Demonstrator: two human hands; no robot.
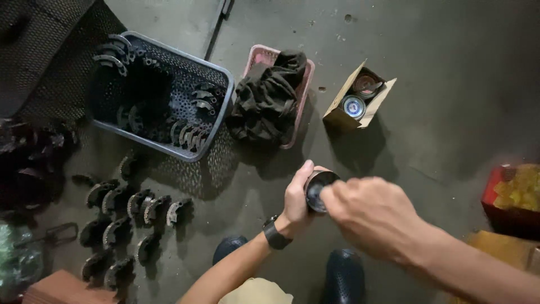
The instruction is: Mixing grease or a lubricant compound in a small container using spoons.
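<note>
Left hand [298, 194] wraps round dark cup-shaped part [319, 190], open face up; right hand [368, 217] fingers pinched at rim. Advice: keep part level, grip firm; curved shoes [140, 205] lie left.

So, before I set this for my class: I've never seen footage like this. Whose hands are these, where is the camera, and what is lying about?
There is no machine here, only a person's two bare hands. The one picture comes from a camera worn on the head, looking down at the hands and a dark floor. The left hand, with a wristwatch, grips a small dark round can. The right hand is at the can's top. On the floor lie curved metal parts in rows, a grey basket holding more, a pink basket with a black cloth, and an open cardboard box.
</note>
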